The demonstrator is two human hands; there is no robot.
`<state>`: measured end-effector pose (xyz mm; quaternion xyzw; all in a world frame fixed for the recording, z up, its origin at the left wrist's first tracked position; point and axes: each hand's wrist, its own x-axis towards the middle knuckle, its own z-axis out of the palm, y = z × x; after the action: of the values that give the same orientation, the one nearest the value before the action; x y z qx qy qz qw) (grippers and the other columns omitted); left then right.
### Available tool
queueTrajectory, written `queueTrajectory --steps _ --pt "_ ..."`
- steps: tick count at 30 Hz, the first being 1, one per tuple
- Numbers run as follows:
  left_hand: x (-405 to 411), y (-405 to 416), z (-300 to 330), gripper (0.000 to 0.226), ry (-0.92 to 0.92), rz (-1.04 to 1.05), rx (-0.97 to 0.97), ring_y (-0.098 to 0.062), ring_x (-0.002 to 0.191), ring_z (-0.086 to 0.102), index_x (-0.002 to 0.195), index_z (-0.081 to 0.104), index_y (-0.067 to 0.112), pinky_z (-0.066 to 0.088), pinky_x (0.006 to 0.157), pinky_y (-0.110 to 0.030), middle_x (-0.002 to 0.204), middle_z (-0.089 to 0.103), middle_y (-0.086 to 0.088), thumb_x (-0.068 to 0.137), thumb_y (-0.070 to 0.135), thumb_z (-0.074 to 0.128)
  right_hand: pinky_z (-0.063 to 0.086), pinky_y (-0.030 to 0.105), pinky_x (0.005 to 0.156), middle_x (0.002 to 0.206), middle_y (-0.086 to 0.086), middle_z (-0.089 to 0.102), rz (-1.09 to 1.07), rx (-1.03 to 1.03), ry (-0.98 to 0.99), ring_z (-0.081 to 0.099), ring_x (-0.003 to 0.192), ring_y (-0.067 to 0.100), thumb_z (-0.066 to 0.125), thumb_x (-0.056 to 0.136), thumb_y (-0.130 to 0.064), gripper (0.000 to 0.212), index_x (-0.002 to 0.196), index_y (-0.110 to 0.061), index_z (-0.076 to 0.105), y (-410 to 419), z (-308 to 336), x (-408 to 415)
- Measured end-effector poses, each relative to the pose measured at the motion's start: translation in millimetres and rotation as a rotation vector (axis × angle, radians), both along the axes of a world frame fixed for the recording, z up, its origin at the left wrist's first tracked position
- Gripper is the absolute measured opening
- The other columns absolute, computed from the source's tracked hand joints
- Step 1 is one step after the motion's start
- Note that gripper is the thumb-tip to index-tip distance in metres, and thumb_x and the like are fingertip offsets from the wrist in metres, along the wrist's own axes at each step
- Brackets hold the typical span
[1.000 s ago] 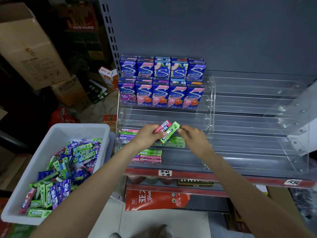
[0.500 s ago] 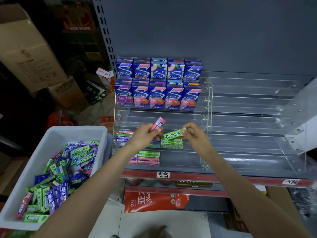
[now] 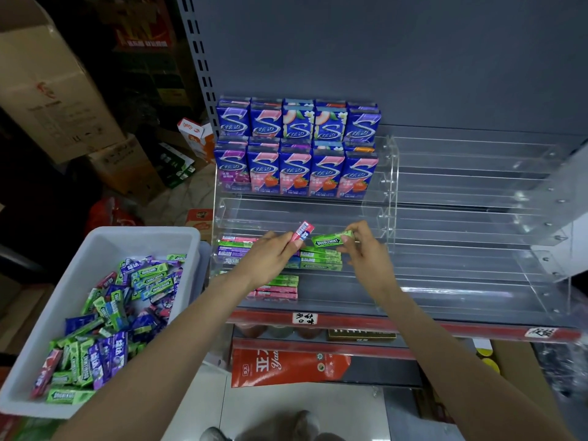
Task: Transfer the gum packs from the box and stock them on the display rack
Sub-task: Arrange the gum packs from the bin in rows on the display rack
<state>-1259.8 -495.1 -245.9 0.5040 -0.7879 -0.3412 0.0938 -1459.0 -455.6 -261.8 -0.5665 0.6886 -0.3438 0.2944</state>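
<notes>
Clear rack [image 3: 386, 173] behind two closed grips: left hand's [image 3: 270, 259] pink pack [image 3: 303, 231], right hand's [image 3: 366, 253] green pack [image 3: 329, 240].

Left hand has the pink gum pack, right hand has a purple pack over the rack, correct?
Not quite. The head view shows the right hand pinching a green Doublemint pack, not a purple one. The left hand does hold the pink pack, both over the rack.

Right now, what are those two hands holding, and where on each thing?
The left hand pinches a pink gum pack by its lower end; the right hand holds a green Doublemint pack by its right end.
</notes>
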Motion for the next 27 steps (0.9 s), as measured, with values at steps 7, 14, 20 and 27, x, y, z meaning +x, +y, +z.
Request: queueTrajectory --steps 7,14,20,27 --pt "3 0 6 0.041 0.006 -0.017 0.025 -0.016 0.112 0.040 0.122 0.058 0.022 0.031 0.087 -0.028 0.116 0.057 -0.002 0.102 0.037 0.026 0.055 0.042 0.067 0.090 0.009 0.068 0.036 -0.080 0.198 0.066 0.078 0.025 0.051 0.095 -0.019 0.011 0.104 -0.013 0.056 2 0 1" --pt "4 2 8 0.040 0.062 -0.002 0.057 -0.017 0.116 0.041 0.122 0.059 0.021 0.031 0.090 -0.028 0.120 0.056 -0.003 0.103 0.035 0.027 0.052 0.033 0.076 0.113 0.013 0.057 -0.020 -0.089 0.470 0.062 0.091 0.028 0.051 0.095 -0.010 0.026 0.117 -0.006 0.064 7 -3 8" --pt "5 -1 7 0.038 0.089 0.013 0.098 -0.016 0.115 0.043 0.119 0.060 0.024 0.035 0.093 -0.032 0.121 0.056 -0.001 0.102 0.038 0.029 0.054 0.032 0.080 0.116 0.012 0.057 0.022 -0.005 0.462 0.065 0.086 0.027 0.049 0.097 -0.015 0.024 0.114 -0.007 0.064 4 -2 11" --pt "6 0 7 0.040 0.124 0.020 0.134 -0.016 0.112 0.049 0.120 0.060 0.019 0.038 0.093 -0.033 0.121 0.058 -0.001 0.101 0.039 0.031 0.050 0.030 0.081 0.113 0.016 0.061 0.061 0.033 0.415 0.064 0.089 0.028 0.051 0.096 -0.015 0.025 0.115 -0.006 0.064 3 -2 13"
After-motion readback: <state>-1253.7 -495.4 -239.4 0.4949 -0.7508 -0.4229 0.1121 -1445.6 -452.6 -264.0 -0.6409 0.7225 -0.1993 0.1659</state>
